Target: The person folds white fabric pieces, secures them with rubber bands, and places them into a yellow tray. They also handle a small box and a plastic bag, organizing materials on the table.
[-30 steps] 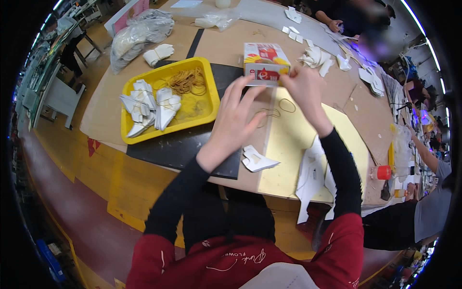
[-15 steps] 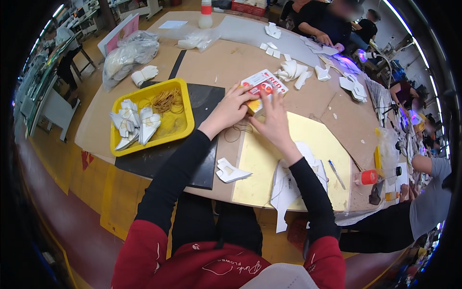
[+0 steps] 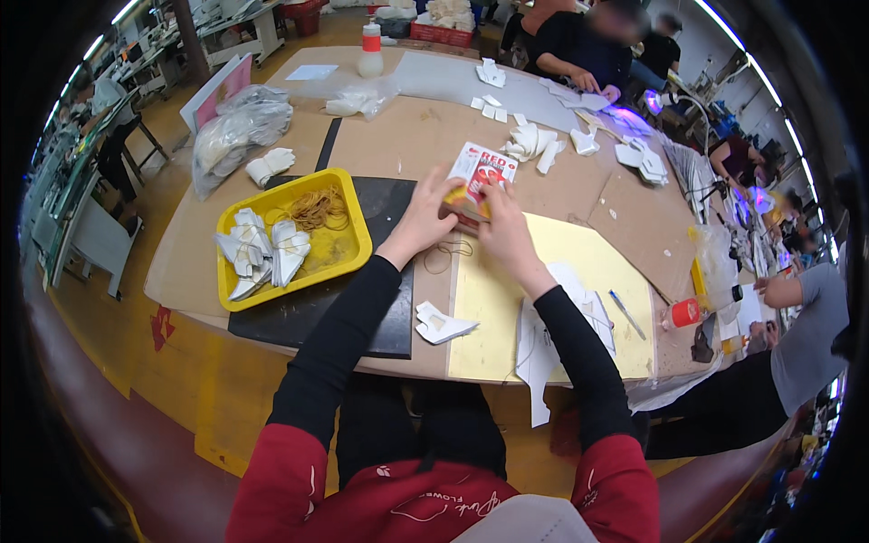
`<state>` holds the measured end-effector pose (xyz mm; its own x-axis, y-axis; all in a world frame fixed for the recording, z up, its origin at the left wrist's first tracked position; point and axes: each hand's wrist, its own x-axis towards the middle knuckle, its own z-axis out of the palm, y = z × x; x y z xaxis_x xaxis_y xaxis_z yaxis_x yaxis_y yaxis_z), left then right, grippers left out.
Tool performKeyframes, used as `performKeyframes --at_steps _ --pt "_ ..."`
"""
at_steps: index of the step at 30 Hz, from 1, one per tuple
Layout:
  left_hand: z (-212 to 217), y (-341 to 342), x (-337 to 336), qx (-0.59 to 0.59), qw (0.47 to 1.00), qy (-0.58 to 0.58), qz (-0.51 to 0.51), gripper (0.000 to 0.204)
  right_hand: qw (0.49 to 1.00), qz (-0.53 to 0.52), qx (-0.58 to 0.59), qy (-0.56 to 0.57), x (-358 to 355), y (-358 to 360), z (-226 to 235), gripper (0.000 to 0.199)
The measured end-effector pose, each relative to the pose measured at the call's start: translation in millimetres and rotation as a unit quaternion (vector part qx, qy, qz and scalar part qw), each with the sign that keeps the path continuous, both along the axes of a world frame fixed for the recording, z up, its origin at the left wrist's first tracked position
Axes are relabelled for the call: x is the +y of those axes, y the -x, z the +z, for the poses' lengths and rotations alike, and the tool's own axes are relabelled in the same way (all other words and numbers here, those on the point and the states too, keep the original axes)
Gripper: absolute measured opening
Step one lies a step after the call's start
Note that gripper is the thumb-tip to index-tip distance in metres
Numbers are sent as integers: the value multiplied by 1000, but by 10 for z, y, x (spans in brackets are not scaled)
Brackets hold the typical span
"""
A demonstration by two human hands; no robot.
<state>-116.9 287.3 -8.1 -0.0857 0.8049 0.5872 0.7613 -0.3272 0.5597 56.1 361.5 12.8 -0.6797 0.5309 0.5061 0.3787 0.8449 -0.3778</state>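
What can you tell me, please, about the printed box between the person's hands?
The printed box is rectangular, apparently cardboard, patterned in white, red and yellow. It is turned at a slant above the brown-covered table, near the far left corner of the pale yellow sheet. The left hand touches its left side, the right hand its near right part. Whether it is open cannot be told.

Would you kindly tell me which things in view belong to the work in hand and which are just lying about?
Likely in use:
red-and-white box, between the left hand and right hand
thin bands nearby
yellow tray with tan bands and white pieces

Seemingly lying about:
pen
plastic bag
bottle at the far side
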Motion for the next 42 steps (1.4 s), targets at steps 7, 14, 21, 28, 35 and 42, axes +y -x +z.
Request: performKeyframes --at_steps 7,14,21,28,35,42 --pt "186 -198 -193 5 988 151 -17 72 995 70 -3 74 239 -484 107 55" --pt "271 -60 -166 154 968 -166 108 31 984 105 5 142 424 -549 113 58" --pt "373 -288 -150 -79 977 -198 10 47 998 -20 44 -39 -221 -221 218 42" --pt "306 -114 -152 10 993 -103 47 50 888 -54 326 321 403 -474 465 34" --pt "113 -102 -76 133 991 25 -3 29 864 -181 408 233 1037 -598 603 43" --pt "100 -68 -95 103 995 15 -2 18 996 35 62 54 561 -476 464 36"
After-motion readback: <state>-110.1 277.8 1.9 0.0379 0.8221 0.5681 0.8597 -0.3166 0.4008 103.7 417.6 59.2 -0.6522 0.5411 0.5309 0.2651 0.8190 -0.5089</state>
